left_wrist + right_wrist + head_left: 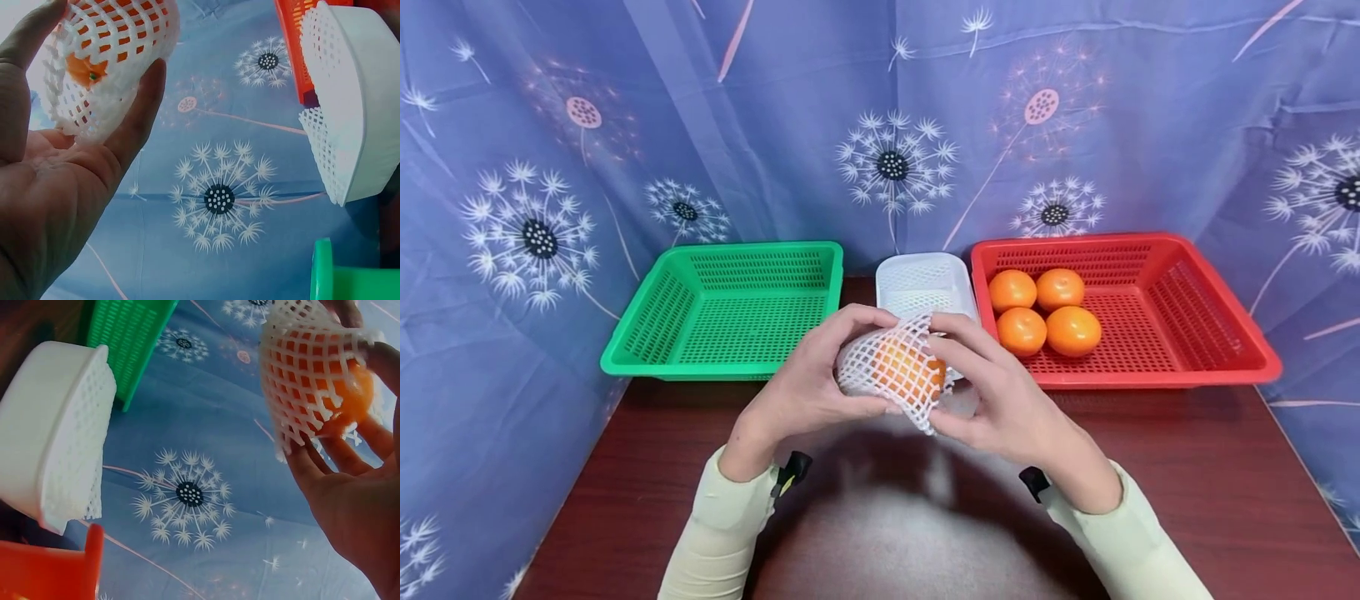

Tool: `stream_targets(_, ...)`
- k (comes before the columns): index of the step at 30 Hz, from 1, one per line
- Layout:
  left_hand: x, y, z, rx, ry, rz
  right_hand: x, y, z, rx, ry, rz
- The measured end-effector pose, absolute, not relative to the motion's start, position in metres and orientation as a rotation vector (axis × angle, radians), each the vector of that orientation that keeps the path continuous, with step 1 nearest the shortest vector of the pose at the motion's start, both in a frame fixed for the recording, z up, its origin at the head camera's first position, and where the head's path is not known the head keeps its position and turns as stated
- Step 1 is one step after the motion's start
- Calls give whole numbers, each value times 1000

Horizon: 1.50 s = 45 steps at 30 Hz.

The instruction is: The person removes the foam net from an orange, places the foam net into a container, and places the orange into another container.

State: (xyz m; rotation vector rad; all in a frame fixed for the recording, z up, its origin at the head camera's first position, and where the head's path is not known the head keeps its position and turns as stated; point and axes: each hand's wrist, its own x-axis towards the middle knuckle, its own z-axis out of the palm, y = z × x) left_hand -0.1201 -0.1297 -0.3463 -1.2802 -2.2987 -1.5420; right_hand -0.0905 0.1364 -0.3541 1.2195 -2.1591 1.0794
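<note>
An orange (pixel 936 372) sits inside a white foam net sleeve (pixel 859 367), held up above the table between both hands. My left hand (pixel 808 375) grips the sleeve's left side, thumb below and fingers above. In the left wrist view the stem end of the orange (pixel 84 69) shows through the sleeve's opening. My right hand (pixel 1011 396) pinches the sleeve's right edge between thumb and fingers. Part of the bare orange (pixel 356 397) shows at that edge in the right wrist view.
Behind the hands stands a white basket (pixel 925 265) with white netting in it. A green basket (pixel 722 371) is at the left. At the right, a red basket (pixel 1165 379) holds several oranges (pixel 1073 332). A patterned curtain (pixel 775 125) hangs behind the brown table (pixel 1187 467).
</note>
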Motion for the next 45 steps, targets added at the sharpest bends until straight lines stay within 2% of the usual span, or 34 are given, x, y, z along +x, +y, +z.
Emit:
stream_targets(15, -118, -119, -349, -1365, -2348, -1380, -79, 152, -364, 1151, -2332, 1041)
stream_targets(45, -119, -125, -351, -1292, -2333, -1332, -82, 172, -373, 1115, -2267, 1059)
